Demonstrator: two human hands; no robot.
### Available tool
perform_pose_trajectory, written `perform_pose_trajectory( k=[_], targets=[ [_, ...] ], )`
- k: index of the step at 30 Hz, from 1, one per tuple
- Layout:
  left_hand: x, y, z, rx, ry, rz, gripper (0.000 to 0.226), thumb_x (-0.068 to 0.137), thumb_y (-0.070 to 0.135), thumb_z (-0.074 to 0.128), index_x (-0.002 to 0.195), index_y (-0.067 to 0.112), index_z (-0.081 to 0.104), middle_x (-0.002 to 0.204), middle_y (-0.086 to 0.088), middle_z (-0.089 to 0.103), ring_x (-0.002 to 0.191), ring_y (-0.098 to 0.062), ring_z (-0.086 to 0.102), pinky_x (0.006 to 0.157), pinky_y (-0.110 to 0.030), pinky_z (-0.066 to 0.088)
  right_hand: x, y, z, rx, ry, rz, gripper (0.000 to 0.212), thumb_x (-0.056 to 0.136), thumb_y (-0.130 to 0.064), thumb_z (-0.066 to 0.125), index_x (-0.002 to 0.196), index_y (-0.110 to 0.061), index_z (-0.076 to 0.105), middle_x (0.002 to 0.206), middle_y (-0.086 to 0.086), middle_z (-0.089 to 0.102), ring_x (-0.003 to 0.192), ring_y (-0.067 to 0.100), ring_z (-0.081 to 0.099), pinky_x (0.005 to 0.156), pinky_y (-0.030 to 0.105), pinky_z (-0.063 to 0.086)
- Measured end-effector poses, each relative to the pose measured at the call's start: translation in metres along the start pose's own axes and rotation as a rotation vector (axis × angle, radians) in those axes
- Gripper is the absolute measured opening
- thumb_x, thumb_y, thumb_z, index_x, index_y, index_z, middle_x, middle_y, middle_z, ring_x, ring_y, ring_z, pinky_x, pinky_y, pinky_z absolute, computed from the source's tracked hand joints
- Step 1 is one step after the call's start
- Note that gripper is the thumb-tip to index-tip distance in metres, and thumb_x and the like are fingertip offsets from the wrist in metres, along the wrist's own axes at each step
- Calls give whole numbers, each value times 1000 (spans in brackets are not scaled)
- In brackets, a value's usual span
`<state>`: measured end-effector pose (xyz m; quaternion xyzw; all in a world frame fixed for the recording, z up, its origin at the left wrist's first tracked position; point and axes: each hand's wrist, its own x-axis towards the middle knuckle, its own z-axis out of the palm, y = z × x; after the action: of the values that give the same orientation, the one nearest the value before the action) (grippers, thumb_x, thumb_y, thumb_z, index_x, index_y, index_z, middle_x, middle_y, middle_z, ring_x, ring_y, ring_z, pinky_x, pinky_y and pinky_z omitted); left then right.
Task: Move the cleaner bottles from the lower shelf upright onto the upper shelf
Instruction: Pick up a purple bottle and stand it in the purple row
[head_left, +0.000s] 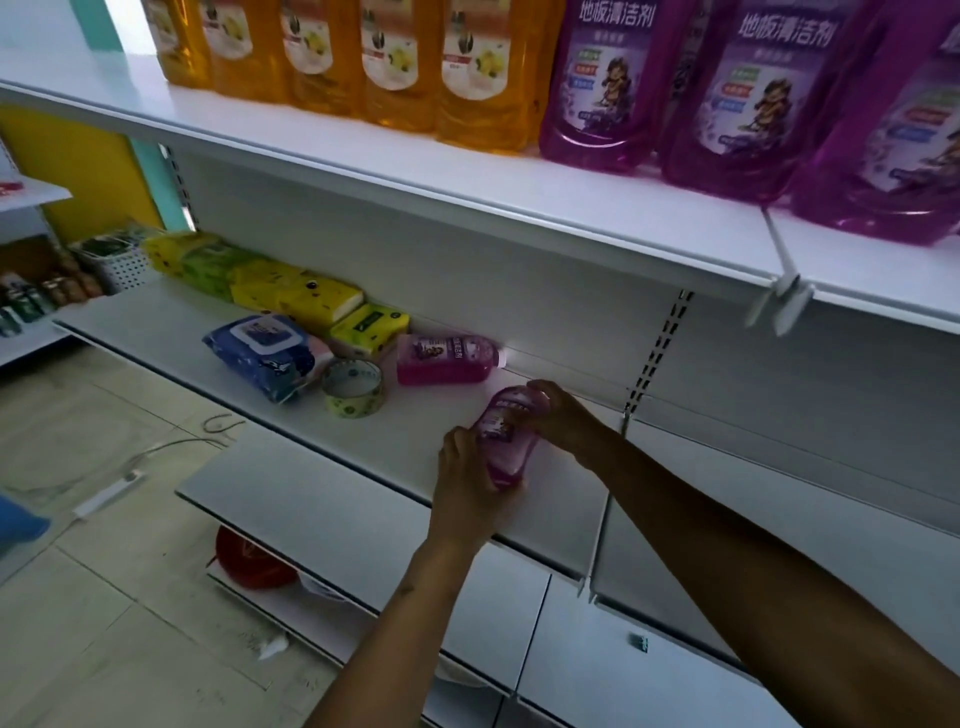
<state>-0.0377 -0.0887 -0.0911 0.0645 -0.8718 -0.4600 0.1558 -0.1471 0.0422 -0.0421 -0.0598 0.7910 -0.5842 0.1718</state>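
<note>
Both hands hold one small purple cleaner bottle (506, 441) over the lower shelf (322, 499), near its front right part. The bottle is translucent, filled with pinkish-purple liquid, and carries a pale label with a dark printed figure; it is tilted, top end away from the person. The left hand (467, 483) curls around its lower end, and the right hand (558, 415) wraps its fingers over the top end, hiding the cap.

A second bottle (447, 358) of the same kind lies on its side behind the held bottle, against the back panel, its white cap pointing right. Left of the held bottle stand a roll of tape (353, 389), a blue wipes pack (265, 353) and yellow tissue packs (306, 296).

On the upper shelf (467, 182), above the held bottle, large purple bottles (602, 83) stand upright beside orange bottles (395, 57).
</note>
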Motion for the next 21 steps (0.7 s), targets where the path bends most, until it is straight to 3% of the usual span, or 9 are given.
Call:
perform_pose_trajectory(
  k=[3,5,7,9,11,14,17,19,21],
  targets=[
    [-16,2,-6,-137,-82,-2,76,69,27,86,128,12,41,119,-6,47,112,-23,51,98,-40,51,-30,0,-1,52,57,-9,59,76,-7,83,122,-21,50,106,0,60,87,12,62,52,19,54],
    [-29,9,-7,-237,-113,-12,75,63,25,89,122,24,43,116,-1,53,108,-19,58,94,-34,55,-56,-2,-2,22,107,-77,56,75,-4,83,117,-24,54,104,-2,61,86,14,63,52,20,54],
    [-43,16,-4,-303,-144,-2,89,58,28,91,131,34,41,119,7,54,108,-11,61,92,-24,55,-83,-3,-7,-73,166,-210,51,74,3,82,101,-35,62,97,-11,63,87,15,64,62,22,57],
    [-59,24,0,-355,-194,-17,112,56,30,92,148,26,28,131,4,48,117,-12,58,96,-31,55,-116,-8,-13,-209,233,-292,61,73,-2,84,95,-55,64,91,-25,65,88,2,63,76,23,54],
    [-73,36,4,-375,-216,4,117,53,34,92,149,25,25,134,6,41,124,-18,54,98,-41,54,-149,-15,-20,-292,299,-352,67,74,-16,84,98,-71,55,93,-38,63,89,-10,61,80,18,50],
    [-92,60,13,-320,-258,153,114,51,37,92,145,32,27,128,18,32,126,-13,44,103,-31,47,-195,-15,-43,-259,437,-344,55,74,-34,84,113,-59,54,107,-30,62,96,-4,63,85,18,53],
    [-112,90,24,-409,-424,266,112,57,38,92,145,41,23,136,22,31,128,-1,37,99,-16,38,-241,-12,-76,-140,558,-254,73,72,-28,88,135,-37,51,124,-14,58,103,7,64,79,19,58],
    [-127,108,35,-517,-567,267,108,63,40,91,147,47,23,143,20,34,127,5,43,98,-16,44,-272,-12,-96,-123,589,-241,71,74,-24,87,134,-37,52,128,-12,59,100,8,64,74,18,58],
    [-142,125,47,-658,-689,226,94,70,36,87,141,54,29,144,20,43,122,4,53,91,-18,51,-303,-8,-113,-136,605,-238,68,77,-20,85,133,-41,53,130,-9,58,102,12,64,77,26,61]
  ],
)
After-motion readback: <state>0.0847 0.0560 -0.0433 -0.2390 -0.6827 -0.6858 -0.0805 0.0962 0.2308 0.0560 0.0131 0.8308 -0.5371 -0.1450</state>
